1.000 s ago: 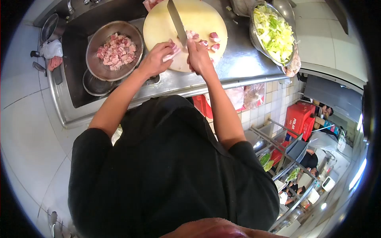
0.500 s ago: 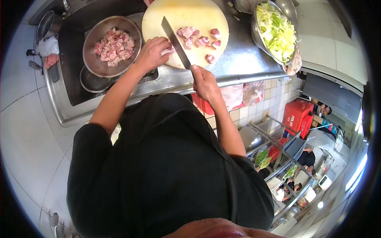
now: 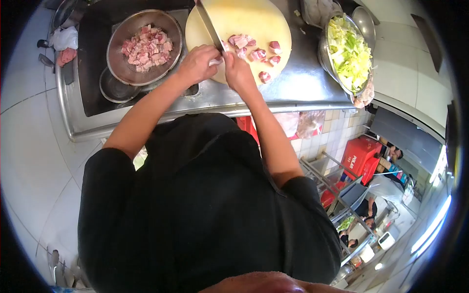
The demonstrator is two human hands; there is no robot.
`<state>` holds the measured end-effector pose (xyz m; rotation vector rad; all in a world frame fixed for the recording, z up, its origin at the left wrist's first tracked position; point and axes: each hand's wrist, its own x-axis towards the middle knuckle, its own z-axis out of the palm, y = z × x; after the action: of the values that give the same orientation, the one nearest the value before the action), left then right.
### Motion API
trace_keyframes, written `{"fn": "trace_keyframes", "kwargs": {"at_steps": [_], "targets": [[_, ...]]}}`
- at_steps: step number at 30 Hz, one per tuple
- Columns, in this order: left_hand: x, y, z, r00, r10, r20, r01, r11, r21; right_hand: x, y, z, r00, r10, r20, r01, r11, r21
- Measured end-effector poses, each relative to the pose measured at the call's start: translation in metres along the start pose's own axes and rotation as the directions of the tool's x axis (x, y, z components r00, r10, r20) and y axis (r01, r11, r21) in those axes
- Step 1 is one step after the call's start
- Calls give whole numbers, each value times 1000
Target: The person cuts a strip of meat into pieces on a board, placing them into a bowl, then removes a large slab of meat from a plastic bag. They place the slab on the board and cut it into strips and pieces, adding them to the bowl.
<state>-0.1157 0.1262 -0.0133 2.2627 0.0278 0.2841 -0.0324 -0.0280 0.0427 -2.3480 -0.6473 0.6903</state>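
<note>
My right hand (image 3: 238, 73) grips the handle of a knife (image 3: 209, 24), whose long blade points away over the round cutting board (image 3: 273, 29). Just left of the blade, my left hand (image 3: 199, 64) is closed on a pale strip of meat (image 3: 215, 62), mostly hidden by the fingers. Cut chunks of pink and red meat (image 3: 242, 41) lie on the board right of the knife. A metal bowl (image 3: 115, 53) left of my hands holds many diced pieces of meat (image 3: 147, 49).
The bowl stands over a dark sink (image 3: 93, 93) beside a round pan (image 3: 113, 90). At the right edge of the steel counter (image 3: 305, 73), a bowl of chopped greens (image 3: 349, 53) stands by a metal lid (image 3: 364, 24). Behind are a rack, a red cooler (image 3: 360, 157) and other people.
The view has shifted slightly. My right hand and the knife have moved away from me and closer to my left hand, with the blade now beside its fingers.
</note>
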Motion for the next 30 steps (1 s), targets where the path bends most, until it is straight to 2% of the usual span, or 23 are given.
{"fn": "trace_keyframes", "kwargs": {"at_steps": [1,2,4,5,8,9,12,13,15,16,19,21,24,26,28,29,30], "targets": [[-2,-2,2,1000,23,14,-23,1000,-2,17,-1,1,999,-28,23,28,999,28],[-3,-4,2,998,48,30,-47,999,-3,24,-10,-5,997,43,68,-50,993,102],[-7,-3,-3,993,111,-36,-112,993,-34,32,-35,-23,969,167,182,-208,950,234],[-12,-4,-6,988,133,-72,-137,989,-51,29,-34,-28,972,156,177,-200,942,270],[-29,3,-21,990,-76,-122,45,971,-235,-6,-30,-41,983,126,136,-162,941,298],[-32,-3,-19,990,-53,-129,23,973,-228,-21,-30,-45,972,172,158,-211,935,285],[-27,-4,-19,983,134,-126,-142,988,-54,-62,-31,-49,936,282,209,-329,913,241],[-24,-3,-20,988,116,-98,-120,992,-41,-75,-27,-47,927,305,217,-352,908,228],[-19,0,-21,996,77,-35,-77,997,-14,-98,-11,-35,945,270,184,-303,935,184],[-18,0,-19,996,73,-49,-74,997,-19,-108,-5,-31,957,244,159,-269,950,158],[-20,-3,-10,991,75,-109,-79,996,-38,-126,-8,-35,946,293,136,-312,938,149],[-22,-3,-5,980,107,-169,-119,991,-62,-110,-4,-21,980,184,76,-191,976,100],[-23,-5,1,983,-13,-185,-4,996,-93,-51,-8,9,999,45,25,-46,998,38],[-20,-8,-7,987,29,-155,-42,996,-80,-18,-11,12,1000,-21,-16,23,994,109],[-22,-8,-8,982,120,-143,-126,992,-29,8,-18,0,988,105,114,-130,962,241],[-23,-9,-9,994,80,-73,-81,997,-15,13,-23,-6,970,158,184,-208,932,298],[-26,-10,-8,991,83,-109,-88,995,-47,13,-28,-12,969,161,190,-215,925,314]]}}
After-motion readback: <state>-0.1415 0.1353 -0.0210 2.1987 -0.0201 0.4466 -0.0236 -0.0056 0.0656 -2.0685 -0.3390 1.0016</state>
